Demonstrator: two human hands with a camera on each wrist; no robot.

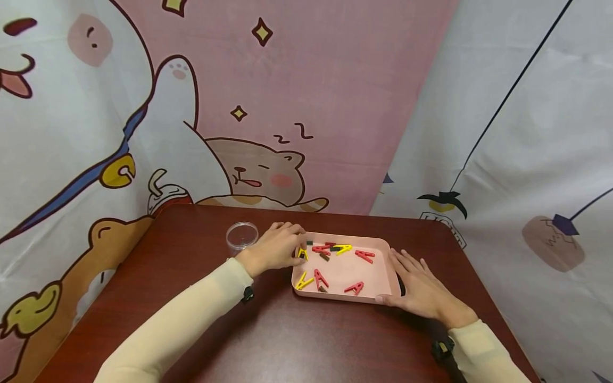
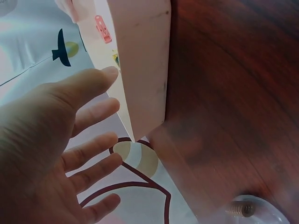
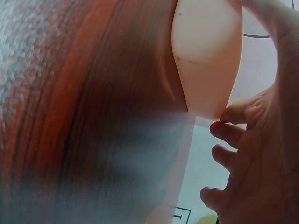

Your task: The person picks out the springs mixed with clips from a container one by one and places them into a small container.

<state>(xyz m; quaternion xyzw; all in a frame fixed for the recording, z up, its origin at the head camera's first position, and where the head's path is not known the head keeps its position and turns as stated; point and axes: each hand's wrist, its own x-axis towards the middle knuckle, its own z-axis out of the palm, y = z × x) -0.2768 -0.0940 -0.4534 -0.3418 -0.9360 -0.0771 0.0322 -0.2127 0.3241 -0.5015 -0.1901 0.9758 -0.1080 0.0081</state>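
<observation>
My left hand is over the left rim of a shallow pink tray, its fingers near a yellow clip. In the left wrist view its fingers are spread and loosely bent, with nothing visible between them. Red clips and other yellow clips lie scattered in the tray, with small dark pieces among them. At the tray's right end my right hand rests against the rim, thumb at the front corner and fingers extended along the side. Its fingertips touch the tray wall in the right wrist view.
Left of the tray stands a clear round container on the dark red wooden table. A coiled metal spring shows at this container in the left wrist view. A cartoon-printed cloth hangs behind the table.
</observation>
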